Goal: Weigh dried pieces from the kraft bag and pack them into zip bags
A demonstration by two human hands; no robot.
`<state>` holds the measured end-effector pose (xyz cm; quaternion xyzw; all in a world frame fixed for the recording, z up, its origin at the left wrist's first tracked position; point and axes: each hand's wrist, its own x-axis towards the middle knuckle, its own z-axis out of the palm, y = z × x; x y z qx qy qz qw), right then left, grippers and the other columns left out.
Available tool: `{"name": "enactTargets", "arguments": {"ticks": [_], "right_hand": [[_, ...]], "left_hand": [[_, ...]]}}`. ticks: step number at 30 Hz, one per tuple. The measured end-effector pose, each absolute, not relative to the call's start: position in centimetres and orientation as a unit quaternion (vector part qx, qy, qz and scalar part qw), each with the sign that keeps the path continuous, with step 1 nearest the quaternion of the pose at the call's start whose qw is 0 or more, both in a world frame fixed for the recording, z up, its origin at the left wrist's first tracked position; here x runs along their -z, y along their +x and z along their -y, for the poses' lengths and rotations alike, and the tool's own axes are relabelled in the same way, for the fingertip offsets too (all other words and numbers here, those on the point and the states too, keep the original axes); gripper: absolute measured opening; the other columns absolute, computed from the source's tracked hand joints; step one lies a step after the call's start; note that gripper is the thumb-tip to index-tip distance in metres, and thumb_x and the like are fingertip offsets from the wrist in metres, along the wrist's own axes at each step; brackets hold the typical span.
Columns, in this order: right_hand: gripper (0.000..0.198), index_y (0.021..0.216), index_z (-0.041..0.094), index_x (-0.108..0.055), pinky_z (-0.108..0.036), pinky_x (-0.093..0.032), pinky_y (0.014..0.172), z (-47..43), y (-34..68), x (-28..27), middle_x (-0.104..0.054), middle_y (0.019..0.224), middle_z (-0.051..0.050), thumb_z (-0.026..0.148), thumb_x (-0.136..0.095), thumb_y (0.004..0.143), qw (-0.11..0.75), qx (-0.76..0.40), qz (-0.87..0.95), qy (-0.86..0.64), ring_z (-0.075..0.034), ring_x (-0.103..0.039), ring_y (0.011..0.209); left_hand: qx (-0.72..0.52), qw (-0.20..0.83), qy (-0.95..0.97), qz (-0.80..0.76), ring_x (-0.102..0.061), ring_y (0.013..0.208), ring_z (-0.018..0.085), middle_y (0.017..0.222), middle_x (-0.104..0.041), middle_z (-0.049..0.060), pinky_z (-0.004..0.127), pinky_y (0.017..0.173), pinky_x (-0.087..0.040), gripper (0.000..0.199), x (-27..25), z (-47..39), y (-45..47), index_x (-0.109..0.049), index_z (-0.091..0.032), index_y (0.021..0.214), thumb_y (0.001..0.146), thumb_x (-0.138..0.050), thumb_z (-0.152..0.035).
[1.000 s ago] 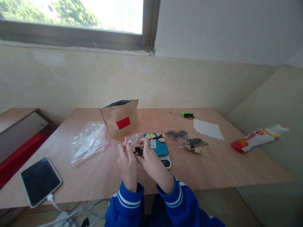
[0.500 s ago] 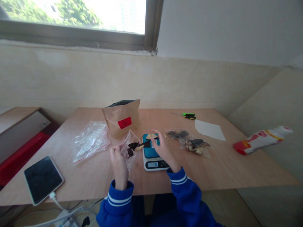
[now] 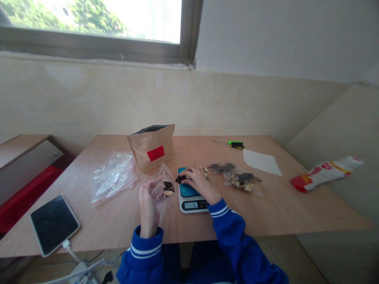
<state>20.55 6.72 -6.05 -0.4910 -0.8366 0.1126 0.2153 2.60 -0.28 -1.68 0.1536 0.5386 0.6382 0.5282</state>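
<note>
Now the right hand (image 3: 197,182) has come down flat over the blue top of the little scale (image 3: 192,197); half a second ago it was lifted above it. Its fingers are curled over the pale pieces there, and a dark piece (image 3: 180,179) sticks out by the fingertips at the left edge of the scale. I cannot tell if the fingers pinch it or just touch it. The left hand (image 3: 148,209) has stayed in about the same place, just left of the scale. Its fingers are closed on a small clear bag (image 3: 162,185) and hold it up, open, off the table. Inside the bag sit a few dark and pale dried bits (image 3: 167,188).

Right of the scale lie two more clear bags (image 3: 237,175) with dark and light dried bits in them. Behind the hands stands a brown paper bag (image 3: 151,146) with a red label, its top open. Left of that lies a flat pile of empty-looking clear bags (image 3: 114,175) with red strips. All of this rests on the wooden table (image 3: 266,213). Near the left edge lies a phone (image 3: 55,225) with a white cable plugged in. Far back on the table are a green screwdriver (image 3: 235,144) and a white sheet of paper (image 3: 260,161).
</note>
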Motion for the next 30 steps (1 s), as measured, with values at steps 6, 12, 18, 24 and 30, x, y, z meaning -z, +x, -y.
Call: {"name": "enactTargets", "arguments": {"ticks": [6, 12, 18, 24, 30], "right_hand": [[0.015, 0.099, 0.02, -0.067, -0.034, -0.042, 0.096, -6.4, 20.6, 6.0, -0.063, 0.107, -0.006, 0.02, -0.068, 0.085, 0.254, -0.135, 0.839, -0.462, -0.02, -0.056, 0.107], [0.02, 0.098, 0.017, -0.061, -0.038, -0.045, 0.096, -6.3, 20.2, 6.4, -0.062, 0.107, -0.008, 0.025, -0.07, 0.082, 0.258, -0.154, 0.84, -0.452, -0.023, -0.058, 0.106], [0.031, 0.113, 0.019, -0.058, -0.041, -0.046, 0.098, -6.6, 20.2, 6.7, -0.06, 0.113, -0.01, 0.012, -0.065, 0.083, 0.283, -0.181, 0.818, -0.467, -0.024, -0.057, 0.111], [0.036, 0.111, 0.02, -0.066, -0.038, -0.046, 0.101, -6.9, 20.5, 7.7, -0.063, 0.11, -0.008, 0.001, -0.047, 0.087, 0.317, -0.203, 0.796, -0.474, -0.019, -0.06, 0.108], [0.027, 0.11, 0.02, -0.065, -0.041, -0.047, 0.099, -6.8, 20.4, 7.6, -0.068, 0.11, -0.01, 0.01, -0.051, 0.088, 0.379, -0.218, 0.752, -0.493, -0.021, -0.063, 0.108]], "left_hand": [[-0.631, 0.505, 0.194, -0.556, -0.066, 0.089, 0.02, 0.116, -0.067, 0.011, 0.029, 0.062, -0.052, 0.022, 2.5, 0.0, 2.5, -0.052, -0.02, 0.086, 0.076, -0.053, -0.04], [-0.625, 0.581, 0.118, -0.507, -0.068, 0.078, 0.018, 0.114, -0.067, 0.011, 0.029, 0.058, -0.053, 0.017, 1.2, 0.2, 2.5, -0.053, -0.019, 0.086, 0.074, -0.054, -0.031], [-0.622, 0.578, 0.116, -0.516, -0.067, 0.083, 0.019, 0.116, -0.067, 0.009, 0.03, 0.065, -0.054, 0.016, 1.2, 0.4, 2.4, -0.053, -0.021, 0.087, 0.076, -0.055, -0.031], [-0.619, 0.548, 0.147, -0.542, -0.064, 0.102, 0.023, 0.117, -0.066, 0.01, 0.035, 0.076, -0.053, 0.022, 2.1, 0.1, 2.8, -0.054, -0.021, 0.088, 0.075, -0.053, -0.038], [-0.625, 0.508, 0.173, -0.567, -0.064, 0.094, 0.02, 0.117, -0.065, 0.01, 0.03, 0.069, -0.051, 0.025, 3.3, -0.5, 2.9, -0.055, -0.02, 0.088, 0.075, -0.053, -0.041]]}}
